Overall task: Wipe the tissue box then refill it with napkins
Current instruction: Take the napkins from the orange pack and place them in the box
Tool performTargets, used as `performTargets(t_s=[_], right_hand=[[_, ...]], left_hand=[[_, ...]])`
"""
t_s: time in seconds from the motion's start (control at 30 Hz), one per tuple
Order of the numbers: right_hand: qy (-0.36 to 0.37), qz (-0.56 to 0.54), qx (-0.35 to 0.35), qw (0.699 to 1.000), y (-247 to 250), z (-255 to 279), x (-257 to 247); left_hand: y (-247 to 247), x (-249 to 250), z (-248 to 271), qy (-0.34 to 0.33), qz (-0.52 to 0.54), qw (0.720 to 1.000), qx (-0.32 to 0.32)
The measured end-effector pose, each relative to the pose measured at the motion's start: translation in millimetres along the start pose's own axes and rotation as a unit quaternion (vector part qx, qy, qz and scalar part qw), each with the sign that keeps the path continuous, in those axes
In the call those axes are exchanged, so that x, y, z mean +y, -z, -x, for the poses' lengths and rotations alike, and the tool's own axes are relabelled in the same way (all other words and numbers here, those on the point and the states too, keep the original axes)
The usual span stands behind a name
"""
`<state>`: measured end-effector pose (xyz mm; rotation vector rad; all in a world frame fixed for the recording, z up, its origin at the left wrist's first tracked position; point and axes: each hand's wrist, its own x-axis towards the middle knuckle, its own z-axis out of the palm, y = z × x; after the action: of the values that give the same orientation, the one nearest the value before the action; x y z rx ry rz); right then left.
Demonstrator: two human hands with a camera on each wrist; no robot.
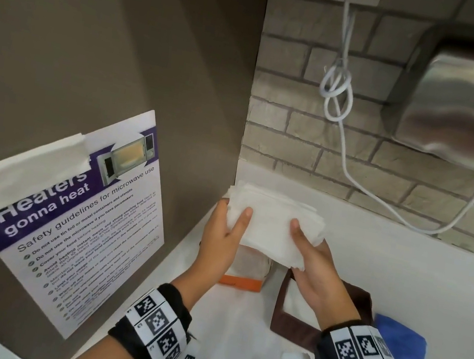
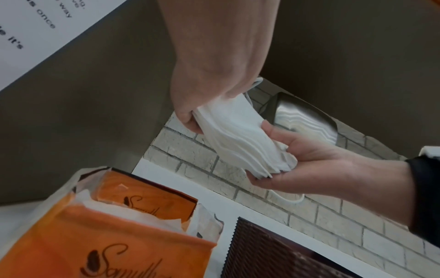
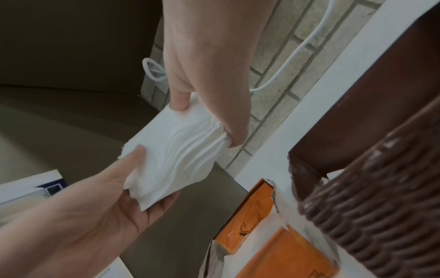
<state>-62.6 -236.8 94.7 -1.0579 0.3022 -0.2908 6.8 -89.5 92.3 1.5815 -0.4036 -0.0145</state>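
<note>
Above the white counter [image 1: 372,266], the left hand [image 1: 220,239] and the right hand [image 1: 314,265] are each pinching one end of the napkins [image 1: 271,226]. Keeping the stack flat and even should help it slide into the brown tissue box [image 1: 295,325] waiting just below.

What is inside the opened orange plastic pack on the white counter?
White folded napkins show through the torn top of the orange plastic pack. How many remain lower down is hidden by its wrapper.
</note>
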Motion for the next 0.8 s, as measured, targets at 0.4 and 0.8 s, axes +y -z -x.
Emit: performTargets(t_s=[0.4,0.8], right_hand=[[-0.032,0.029,0.064,0.997,7.1,4.6,-6.5],[0.024,0.12,0.046,0.991,13.4,15.2,-16.2]], left_hand=[[8.2,7.1,-1.2,0.073,0.054,0.994,-0.058],[5.6,-10.1,-8.2,0.184,0.133,0.971,-0.075]])
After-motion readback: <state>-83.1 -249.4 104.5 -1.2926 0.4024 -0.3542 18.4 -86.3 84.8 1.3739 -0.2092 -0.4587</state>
